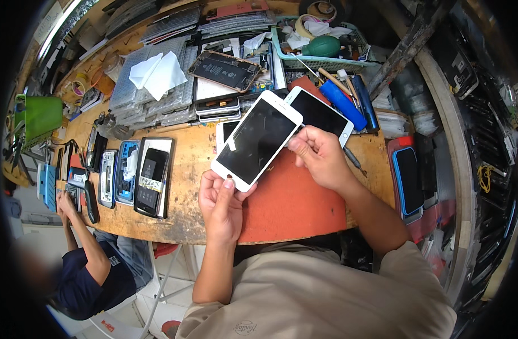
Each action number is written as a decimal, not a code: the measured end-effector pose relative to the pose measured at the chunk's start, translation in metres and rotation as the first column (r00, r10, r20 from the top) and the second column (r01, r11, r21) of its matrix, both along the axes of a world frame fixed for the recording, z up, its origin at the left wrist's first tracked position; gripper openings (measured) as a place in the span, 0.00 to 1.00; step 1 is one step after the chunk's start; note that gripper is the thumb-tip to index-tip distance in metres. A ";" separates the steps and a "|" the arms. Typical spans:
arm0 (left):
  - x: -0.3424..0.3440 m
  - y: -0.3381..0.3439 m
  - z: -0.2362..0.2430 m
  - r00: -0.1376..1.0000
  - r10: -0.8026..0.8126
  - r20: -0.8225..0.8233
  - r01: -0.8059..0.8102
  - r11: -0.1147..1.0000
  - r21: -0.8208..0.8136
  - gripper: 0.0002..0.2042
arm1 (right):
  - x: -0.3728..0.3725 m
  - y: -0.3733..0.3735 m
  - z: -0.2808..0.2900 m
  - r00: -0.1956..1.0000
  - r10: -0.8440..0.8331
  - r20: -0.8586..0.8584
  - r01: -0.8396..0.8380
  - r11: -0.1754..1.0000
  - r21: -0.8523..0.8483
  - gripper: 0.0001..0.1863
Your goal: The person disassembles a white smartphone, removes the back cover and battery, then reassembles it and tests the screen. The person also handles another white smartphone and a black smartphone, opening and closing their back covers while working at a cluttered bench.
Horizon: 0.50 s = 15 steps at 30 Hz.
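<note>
A white-fronted phone [259,141] with a dark display is held tilted above an orange-red mat [298,206]; whether it is a whole phone or only a screen panel I cannot tell. My left hand [220,206] grips its lower end, thumb on the front beside the home button. At its right edge, my right hand [321,155] is closed in a pinch, thumb against the fingers. A small white tab sticks to the display's left side. Just behind lies a second white-fronted phone [318,116], partly covered by the first. Another white-edged phone [228,129] peeks out at the left.
Bubble-wrapped stacks [151,85] and an opened phone [225,70] crowd the back. A teal basket [326,61] and a blue roll [343,104] stand back right. Phone parts [126,169] line the left. A co-worker [95,271] sits far left; a wooden post [408,48] slants at right.
</note>
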State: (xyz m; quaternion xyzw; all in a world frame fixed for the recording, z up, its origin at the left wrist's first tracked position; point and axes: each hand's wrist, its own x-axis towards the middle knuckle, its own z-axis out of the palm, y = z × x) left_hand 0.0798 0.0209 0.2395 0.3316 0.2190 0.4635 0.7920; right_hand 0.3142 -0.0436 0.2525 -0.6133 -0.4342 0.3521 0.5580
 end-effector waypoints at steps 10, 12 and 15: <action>0.010 -0.014 0.000 0.861 0.361 -0.357 -0.068 0.779 0.624 0.11 | -0.013 -0.004 0.004 0.971 0.231 -0.061 -0.229 0.973 0.033 0.24; 0.015 -0.018 0.003 0.744 0.574 -0.342 0.136 0.370 0.919 0.10 | -0.018 -0.004 0.000 0.940 0.284 -0.189 -0.260 0.955 0.140 0.23; 0.023 -0.027 0.009 0.640 0.699 -0.320 0.391 0.062 0.918 0.14 | -0.018 -0.003 -0.004 0.857 0.336 -0.391 -0.288 0.941 0.177 0.20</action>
